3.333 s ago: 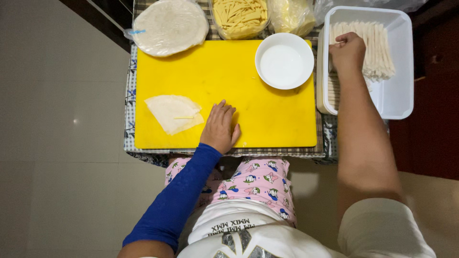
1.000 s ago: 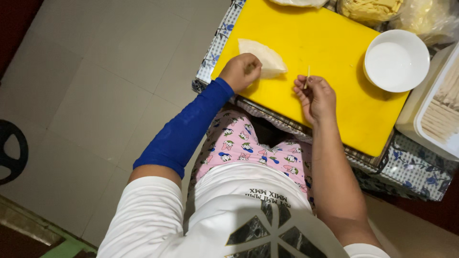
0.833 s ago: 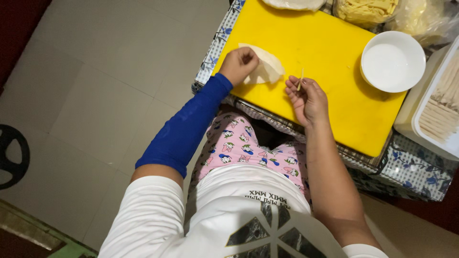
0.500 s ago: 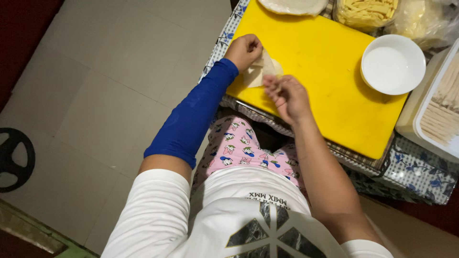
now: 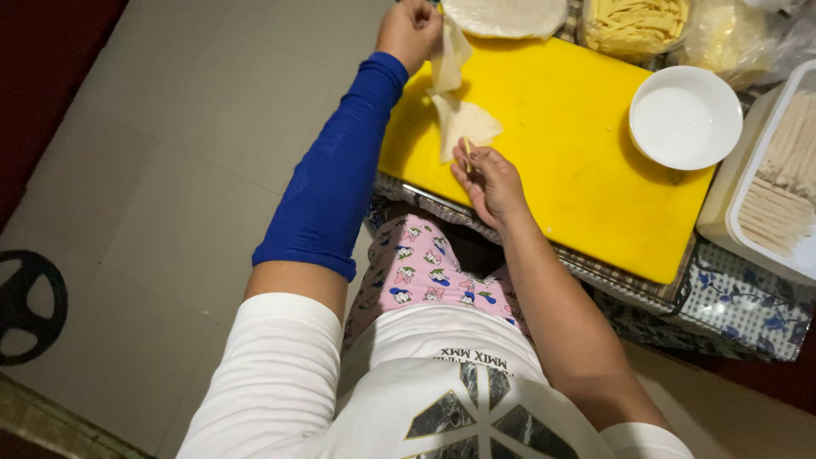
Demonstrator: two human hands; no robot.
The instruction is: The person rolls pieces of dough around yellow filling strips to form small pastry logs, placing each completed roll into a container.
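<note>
Wrapper work on yellow cutting board [image 5: 561, 144], grey tiled floor [image 5: 170, 170] left.
Left hand [image 5: 410, 30] clamped on lifted thin wrapper [image 5: 455, 102]; right hand [image 5: 489, 178] pinches thin stick [image 5: 467, 150].

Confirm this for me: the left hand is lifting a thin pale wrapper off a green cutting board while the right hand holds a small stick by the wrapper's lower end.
One thing is wrong: the cutting board is yellow, not green, as the head view shows. The rest holds: the left hand lifts the thin pale wrapper by its upper end, and the right hand holds a small stick by the wrapper's lower end.
</note>
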